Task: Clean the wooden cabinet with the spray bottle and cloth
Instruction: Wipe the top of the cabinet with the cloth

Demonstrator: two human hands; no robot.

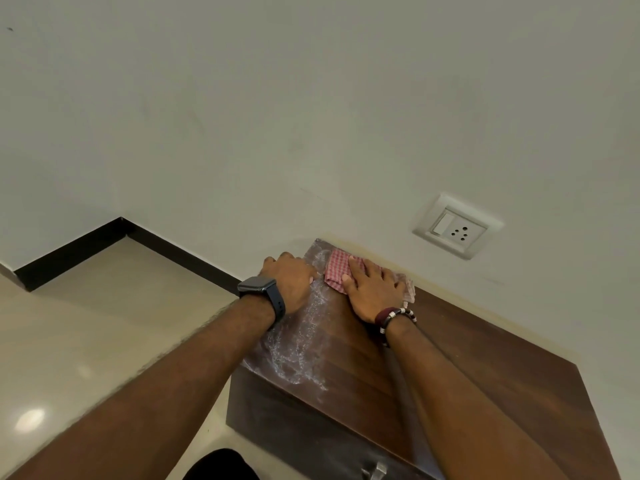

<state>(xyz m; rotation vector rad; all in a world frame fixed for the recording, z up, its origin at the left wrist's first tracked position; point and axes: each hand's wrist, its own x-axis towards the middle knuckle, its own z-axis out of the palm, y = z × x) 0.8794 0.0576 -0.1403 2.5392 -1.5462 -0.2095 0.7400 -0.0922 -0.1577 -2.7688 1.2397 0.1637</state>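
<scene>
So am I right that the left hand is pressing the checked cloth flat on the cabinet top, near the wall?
Not quite: the head view shows the right hand pressing the checked cloth flat on the cabinet top near the wall. The left hand rests on the cabinet's left edge.

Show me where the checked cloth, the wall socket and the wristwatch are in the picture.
checked cloth (336, 271): head view, on its bare left part beside the hand.
wall socket (458, 226): head view, on the middle of its white plate.
wristwatch (258, 285): head view, on its dark face.
</scene>
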